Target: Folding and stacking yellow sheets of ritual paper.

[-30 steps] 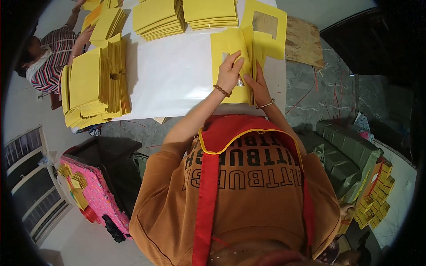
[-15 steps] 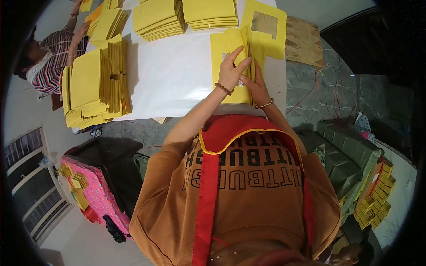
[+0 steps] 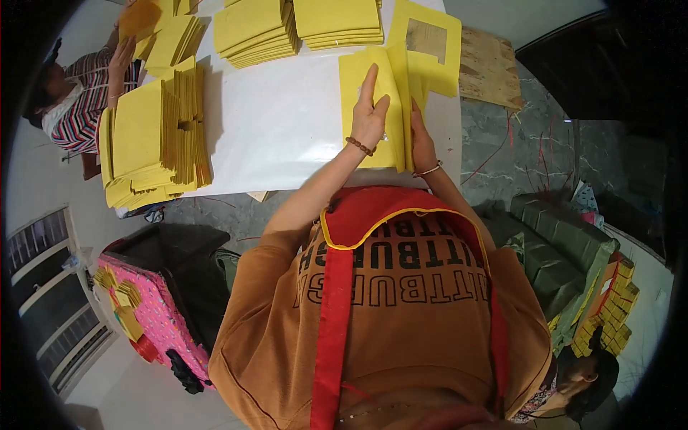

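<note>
At the right end of the table, my left hand (image 3: 370, 123) lies flat on a folded yellow paper piece (image 3: 388, 79), index finger stretched forward and thumb apart. My right hand (image 3: 423, 143) rests along the right side of the raised folded edge, its visible fingers extended. Its thumb is hidden. Just beyond, a flat yellow sheet (image 3: 448, 41) with a rectangular grey area lies partly under the folded piece.
Stacks of folded yellow paper stand at the back (image 3: 254, 29) and the left (image 3: 140, 129) of the white table (image 3: 272, 125). Beyond the left stack, a person in a striped top (image 3: 79, 118) handles similar pieces. A wooden board (image 3: 491, 68) adjoins the table's right edge.
My left fingers have spread less and point straighter forward. My right thumb has gone from the top of the fold. At lower right, another person's head has come further into view.
</note>
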A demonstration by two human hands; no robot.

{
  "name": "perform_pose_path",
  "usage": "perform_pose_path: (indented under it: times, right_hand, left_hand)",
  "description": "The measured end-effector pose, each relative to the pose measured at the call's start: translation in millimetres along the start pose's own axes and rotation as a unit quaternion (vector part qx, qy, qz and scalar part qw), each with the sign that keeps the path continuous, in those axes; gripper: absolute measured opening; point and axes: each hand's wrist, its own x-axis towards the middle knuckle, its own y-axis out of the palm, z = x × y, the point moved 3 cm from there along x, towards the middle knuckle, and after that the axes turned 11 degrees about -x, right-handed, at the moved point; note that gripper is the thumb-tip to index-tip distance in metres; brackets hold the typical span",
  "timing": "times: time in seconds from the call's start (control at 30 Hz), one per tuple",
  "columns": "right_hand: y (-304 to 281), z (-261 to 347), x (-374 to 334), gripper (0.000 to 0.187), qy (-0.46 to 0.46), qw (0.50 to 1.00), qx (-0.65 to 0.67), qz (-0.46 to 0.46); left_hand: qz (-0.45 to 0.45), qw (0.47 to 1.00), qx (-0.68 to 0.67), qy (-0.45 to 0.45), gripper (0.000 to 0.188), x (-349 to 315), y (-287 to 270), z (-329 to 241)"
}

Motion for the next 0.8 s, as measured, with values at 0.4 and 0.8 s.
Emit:
perform_pose_path:
  times: [0.4, 0.8]
  right_hand:
    - [-1.9, 4.0, 0.0, 0.058, -0.025, 0.974, -0.223, -0.017]
    - [1.1, 8.7, -2.8, 0.06, -0.009, 0.979, -0.205, -0.008]
  left_hand:
    - [0.084, 0.994, 0.062, -0.04, 0.046, 1.6, 1.3, 5.8]
    - [0.087, 0.994, 0.041, -0.059, 0.048, 1.4, -0.9, 9.8]
